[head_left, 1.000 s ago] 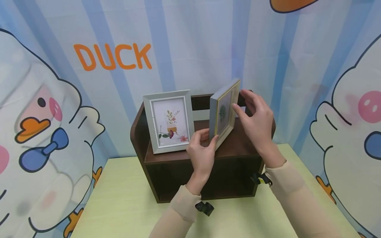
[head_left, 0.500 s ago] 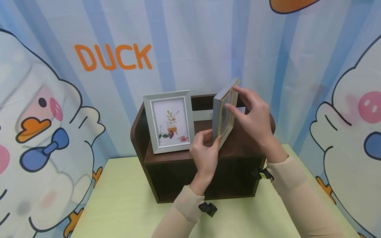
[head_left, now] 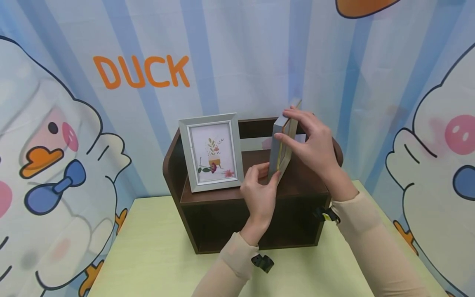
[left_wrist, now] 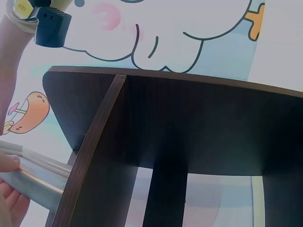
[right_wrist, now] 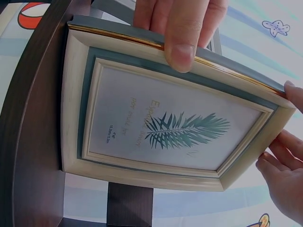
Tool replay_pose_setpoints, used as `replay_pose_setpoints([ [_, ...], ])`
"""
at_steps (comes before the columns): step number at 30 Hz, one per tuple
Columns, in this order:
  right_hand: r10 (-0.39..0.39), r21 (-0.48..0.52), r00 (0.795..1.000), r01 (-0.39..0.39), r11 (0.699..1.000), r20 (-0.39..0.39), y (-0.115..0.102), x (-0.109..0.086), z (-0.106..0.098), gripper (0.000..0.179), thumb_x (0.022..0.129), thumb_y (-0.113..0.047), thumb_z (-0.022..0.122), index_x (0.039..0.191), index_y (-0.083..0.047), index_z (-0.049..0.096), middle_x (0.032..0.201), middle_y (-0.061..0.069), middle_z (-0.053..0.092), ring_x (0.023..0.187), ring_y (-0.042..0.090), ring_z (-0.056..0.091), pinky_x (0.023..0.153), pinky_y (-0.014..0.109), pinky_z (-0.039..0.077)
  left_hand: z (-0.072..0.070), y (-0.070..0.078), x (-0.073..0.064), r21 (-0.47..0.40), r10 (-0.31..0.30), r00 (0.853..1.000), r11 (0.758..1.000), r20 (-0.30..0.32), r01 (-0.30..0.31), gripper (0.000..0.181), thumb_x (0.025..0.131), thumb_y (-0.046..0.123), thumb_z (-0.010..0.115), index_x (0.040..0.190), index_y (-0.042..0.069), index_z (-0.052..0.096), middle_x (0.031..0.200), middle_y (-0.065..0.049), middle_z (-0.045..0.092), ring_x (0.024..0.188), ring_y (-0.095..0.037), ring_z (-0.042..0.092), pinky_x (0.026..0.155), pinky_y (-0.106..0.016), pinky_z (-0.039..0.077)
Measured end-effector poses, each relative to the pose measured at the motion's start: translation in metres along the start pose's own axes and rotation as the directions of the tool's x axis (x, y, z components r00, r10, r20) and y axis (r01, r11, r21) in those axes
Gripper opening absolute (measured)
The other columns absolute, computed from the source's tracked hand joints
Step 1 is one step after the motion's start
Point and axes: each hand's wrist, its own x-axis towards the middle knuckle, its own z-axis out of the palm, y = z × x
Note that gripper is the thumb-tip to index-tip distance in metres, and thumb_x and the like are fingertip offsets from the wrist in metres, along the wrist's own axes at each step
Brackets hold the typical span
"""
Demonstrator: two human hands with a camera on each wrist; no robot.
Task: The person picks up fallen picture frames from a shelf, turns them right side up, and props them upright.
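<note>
A cream-fronted picture frame (right_wrist: 142,182) with a gold line and grey outer side stands on the upper board of a dark brown shelf (head_left: 237,198), nearly edge-on in the head view. It holds a green leaf print. My left hand (head_left: 259,196) pinches its near side edge low down, thumb (right_wrist: 182,54) on the front. My right hand (head_left: 313,144) has thumb and fingers at the upper part of the same frame, around its top corner. In the left wrist view, the frame's grey side (left_wrist: 33,189) meets the shelf board, with left fingers on it.
A second, silvery picture frame (head_left: 185,154) with a flower print stands at the shelf's left. The shelf sits on a pale yellow-green table (head_left: 148,239). Behind hangs a striped duck curtain (head_left: 256,53). Raised side panels (head_left: 172,165) bound the upper board.
The leaf-print frame has shifted right and turned more edge-on, my left hand moving with it. My right hand has moved left from the frame's far side onto its upper near edge.
</note>
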Motion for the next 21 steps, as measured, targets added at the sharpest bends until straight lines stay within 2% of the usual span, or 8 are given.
replay_pose_setpoints([
  [5,-0.004,0.000,1.000,0.004,1.000,0.015,0.002,0.002,0.001,0.051,0.077,-0.019,0.079,0.124,-0.013,0.063,0.134,0.001,0.057,0.127,0.016,0.050,0.101,0.040,0.046,0.001,0.000,0.000,-0.015,0.008,1.000,1.000,-0.004,-0.008,0.023,0.076,0.016,0.080,0.094,0.008,0.069,0.086,-0.005,0.067,0.080,-0.012,0.067,0.070,-0.024,0.057],
  [9,-0.011,0.031,1.000,0.010,0.999,0.025,0.001,0.004,0.001,0.051,0.076,-0.012,0.079,0.124,-0.012,0.063,0.133,0.002,0.058,0.126,0.016,0.051,0.102,0.034,0.045,0.003,0.001,-0.002,-0.037,0.012,1.000,0.999,0.003,-0.012,0.023,0.075,0.012,0.080,0.095,0.008,0.069,0.086,-0.005,0.066,0.080,-0.012,0.066,0.070,-0.024,0.057],
  [13,-0.039,0.095,0.999,0.036,0.995,0.035,-0.009,0.007,-0.003,0.048,0.075,-0.003,0.078,0.121,-0.003,0.063,0.130,0.013,0.060,0.125,0.024,0.053,0.103,0.027,0.043,0.005,0.000,-0.004,-0.064,0.025,1.000,0.998,0.004,-0.024,0.023,0.076,0.011,0.080,0.095,0.007,0.068,0.087,-0.005,0.066,0.080,-0.013,0.066,0.068,-0.027,0.058],
  [17,-0.052,0.151,0.996,0.040,0.988,0.076,-0.023,0.010,-0.010,0.045,0.076,0.006,0.074,0.119,0.008,0.060,0.127,0.024,0.058,0.125,0.033,0.051,0.104,0.024,0.041,0.007,0.001,-0.006,-0.084,0.043,0.999,0.996,0.009,-0.042,0.022,0.077,0.013,0.079,0.095,0.008,0.068,0.087,-0.005,0.066,0.080,-0.013,0.066,0.068,-0.028,0.058],
  [21,-0.040,0.170,0.992,0.019,0.985,0.122,-0.026,0.011,-0.015,0.045,0.076,0.010,0.072,0.119,0.010,0.059,0.127,0.025,0.058,0.126,0.034,0.050,0.104,0.026,0.042,0.009,0.002,-0.008,-0.086,0.058,0.998,0.995,0.025,-0.056,0.022,0.077,0.012,0.079,0.095,0.008,0.068,0.087,-0.004,0.065,0.081,-0.013,0.065,0.068,-0.027,0.057],
])
